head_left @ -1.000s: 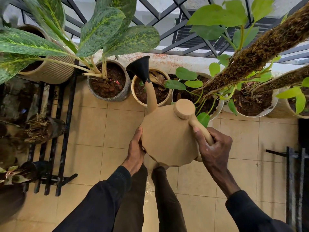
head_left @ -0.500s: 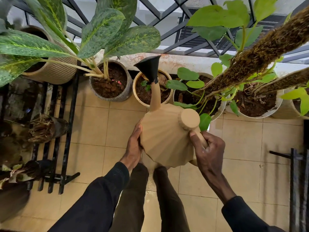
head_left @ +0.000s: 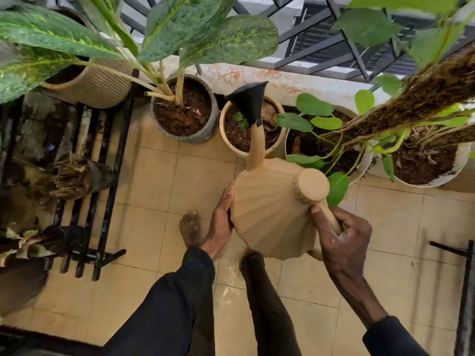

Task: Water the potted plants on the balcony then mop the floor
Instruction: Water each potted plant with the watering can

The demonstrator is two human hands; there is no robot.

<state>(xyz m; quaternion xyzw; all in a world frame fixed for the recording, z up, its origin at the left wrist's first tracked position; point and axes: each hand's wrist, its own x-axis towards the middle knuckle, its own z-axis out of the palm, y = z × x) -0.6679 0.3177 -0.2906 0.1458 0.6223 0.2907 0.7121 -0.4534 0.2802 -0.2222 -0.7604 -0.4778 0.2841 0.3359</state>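
Fingers of R hand curled round watering can handle; L hand straight-fingered on its side.

Single head cam looked steeply down, close over the hands, facing pots by railing.

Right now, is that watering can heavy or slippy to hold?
Probably fairly heavy: the right hand grips the can by its handle while the left hand props its side. It looks stiff; its ribbed body holds its shape. Maybe a bit slippy, as the floor below shines wet.
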